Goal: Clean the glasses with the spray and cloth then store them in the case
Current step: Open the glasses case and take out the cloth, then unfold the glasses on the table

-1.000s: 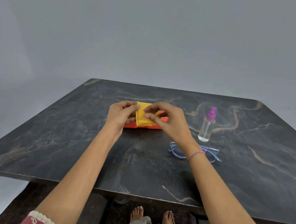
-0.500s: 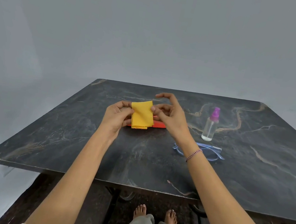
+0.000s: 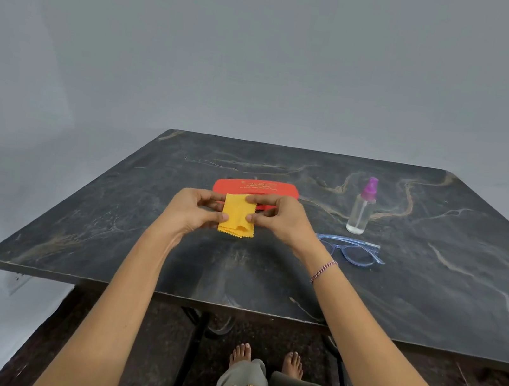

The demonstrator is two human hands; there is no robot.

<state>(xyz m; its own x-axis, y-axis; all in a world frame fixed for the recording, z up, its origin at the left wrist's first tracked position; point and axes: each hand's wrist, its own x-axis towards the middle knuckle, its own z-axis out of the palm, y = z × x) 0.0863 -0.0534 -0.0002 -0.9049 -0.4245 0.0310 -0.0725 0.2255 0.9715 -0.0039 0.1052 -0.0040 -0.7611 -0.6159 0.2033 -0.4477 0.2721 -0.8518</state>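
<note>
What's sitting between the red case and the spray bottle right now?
Nothing: in the head view, only bare dark tabletop separates the red case from the spray bottle.

probably a plain room at home: bare grey wall (image 3: 267,61), dark stone-patterned table (image 3: 431,287), bare feet (image 3: 240,354) beneath.

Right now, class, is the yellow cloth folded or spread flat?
Folded: held between left hand and right hand, the yellow cloth shows two layered zigzag edges at its bottom.
</note>
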